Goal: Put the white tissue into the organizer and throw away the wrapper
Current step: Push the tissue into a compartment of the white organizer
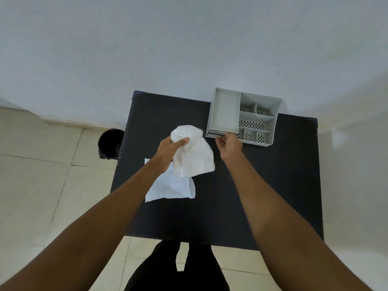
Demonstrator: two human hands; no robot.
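My left hand is closed around the top of a white, glossy, crinkled tissue pack and holds it just above the black table. A flat white sheet lies on the table under it, partly covered by my left wrist and the pack. The grey organizer stands at the back right of the table, with one long compartment and several small perforated ones, all empty. My right hand rests palm down at the organizer's front lower edge, fingertips touching it, thumb spread, holding nothing.
A black waste bin stands on the tiled floor just left of the table's far left corner. A pale wall runs behind the table. My legs in dark trousers are at the table's near edge.
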